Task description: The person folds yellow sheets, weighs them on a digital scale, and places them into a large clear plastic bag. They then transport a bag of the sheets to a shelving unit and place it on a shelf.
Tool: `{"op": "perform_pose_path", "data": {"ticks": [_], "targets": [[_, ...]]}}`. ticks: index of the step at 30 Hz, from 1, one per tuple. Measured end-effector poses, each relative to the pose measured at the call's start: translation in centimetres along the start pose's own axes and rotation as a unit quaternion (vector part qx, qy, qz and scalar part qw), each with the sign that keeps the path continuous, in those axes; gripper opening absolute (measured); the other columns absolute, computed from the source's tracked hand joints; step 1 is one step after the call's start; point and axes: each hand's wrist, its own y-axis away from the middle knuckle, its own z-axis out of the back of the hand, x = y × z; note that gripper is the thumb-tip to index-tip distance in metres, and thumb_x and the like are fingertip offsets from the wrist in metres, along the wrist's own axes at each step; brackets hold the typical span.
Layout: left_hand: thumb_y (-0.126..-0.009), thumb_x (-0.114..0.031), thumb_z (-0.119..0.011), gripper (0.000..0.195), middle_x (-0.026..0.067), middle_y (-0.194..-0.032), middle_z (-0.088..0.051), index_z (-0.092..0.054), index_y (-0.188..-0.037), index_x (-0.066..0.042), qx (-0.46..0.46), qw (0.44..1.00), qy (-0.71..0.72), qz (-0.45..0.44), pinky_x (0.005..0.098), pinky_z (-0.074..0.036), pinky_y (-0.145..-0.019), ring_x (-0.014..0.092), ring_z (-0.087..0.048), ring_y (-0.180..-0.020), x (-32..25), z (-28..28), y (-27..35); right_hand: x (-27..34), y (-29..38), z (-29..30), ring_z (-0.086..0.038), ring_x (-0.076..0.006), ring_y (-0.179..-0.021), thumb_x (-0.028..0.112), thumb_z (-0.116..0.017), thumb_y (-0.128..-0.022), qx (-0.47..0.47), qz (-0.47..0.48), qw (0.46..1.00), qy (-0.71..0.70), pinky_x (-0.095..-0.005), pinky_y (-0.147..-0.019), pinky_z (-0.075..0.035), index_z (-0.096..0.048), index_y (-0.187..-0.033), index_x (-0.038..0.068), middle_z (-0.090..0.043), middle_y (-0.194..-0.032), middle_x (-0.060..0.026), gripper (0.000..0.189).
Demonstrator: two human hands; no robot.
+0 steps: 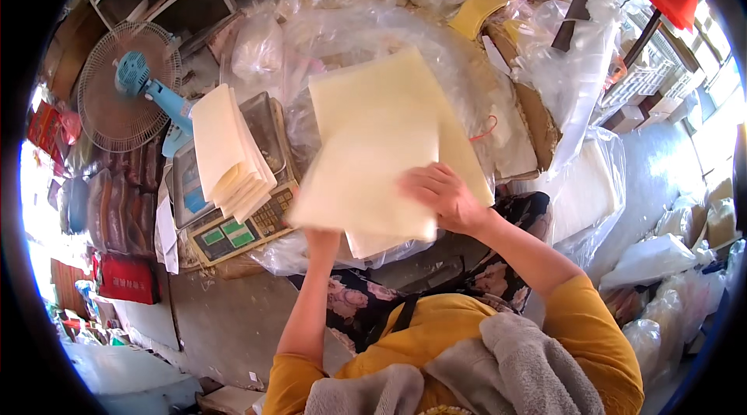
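Note:
Before me, a large cream sheet [373,175], blurred along its edges, lies over a stack of pale yellow sheets [402,88]. My left hand [323,235] is mostly hidden beneath the near left part of the upper sheet; its fingers cannot be seen. My right hand [446,196] is at that sheet's right edge, its fingers blurred over the surface, and whether they pinch it cannot be told. Left of the sheets, a pile of folded cream sheets [230,152] rests on a digital scale [248,234] with a metal pan.
A blue desk fan [133,73] stands at the back left. Clear plastic wrapping [373,24] spreads behind the stack, and torn cardboard [534,123] lines its right side. Plastic-wrapped sheets [589,181] are farther right. Bagged goods [119,210] are piled beyond the scale.

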Motion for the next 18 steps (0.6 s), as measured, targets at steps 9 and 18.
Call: {"op": "perform_pose_path", "data": {"ticks": [9, 18], "targets": [[-0.075, -0.015, -0.072, 0.056, 0.0149, -0.109, -0.063, -0.05, -0.126, -0.005, 0.084, 0.977, -0.053, 0.187, 0.0384, -0.037, -0.101, 0.029, -0.061, -0.099, -1.9, -1.7, 0.0, -5.9, 7.7, -3.3, -0.062, -0.0189, -0.088, 0.012, -0.065, -0.083, 0.107, -0.537, 0.827, -0.123, -0.031, -0.079, -0.049, -0.063, -0.105, 0.003, -0.065, -0.091, -0.0082, 0.024], [-0.069, -0.033, -0.074, 0.066, 0.0133, -0.137, -0.043, -0.052, -0.126, -0.009, 0.221, 0.812, -0.491, -0.226, 0.05, -0.028, -0.106, 0.035, -0.039, -0.127, 1.7, -3.2, -0.8, -6.0, 5.4, -4.8, -0.043, -0.0339, -0.122, 0.032, -0.072, -0.075, 0.095, -0.231, 0.949, 0.19, -0.0392, -0.093, -0.044, -0.03, -0.141, 0.01, -0.037, -0.138, -0.0154, 0.082]]}}
